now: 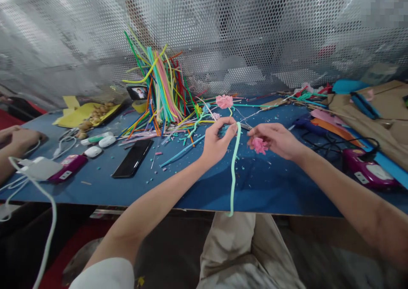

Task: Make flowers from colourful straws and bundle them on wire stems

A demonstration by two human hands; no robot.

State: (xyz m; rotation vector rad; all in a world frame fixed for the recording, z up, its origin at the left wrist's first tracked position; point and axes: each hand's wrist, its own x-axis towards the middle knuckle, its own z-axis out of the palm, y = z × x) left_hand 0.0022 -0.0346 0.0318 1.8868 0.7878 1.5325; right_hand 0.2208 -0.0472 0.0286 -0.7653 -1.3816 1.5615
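My left hand [219, 141] pinches a mint-green pipe cleaner [234, 174] near its top end. The rest of it hangs down past the table's front edge. To its right, my right hand [277, 141] has its fingers closed, with a pink fluffy flower [259, 145] at the fingertips. Between the two hands shows a thin, greyish metal piece, too small to make out. Just beyond my left hand is a second pink fluffy flower [224, 102] with a yellowish-green stem.
A thick bundle of coloured pipe cleaners [164, 89] stands at the back. A black phone [132, 158] lies left of my arm. Purple power strips [368, 169] and cables lie at both sides. Another person's hands [24, 138] rest at the far left. A perforated metal screen [255, 38] closes the back.
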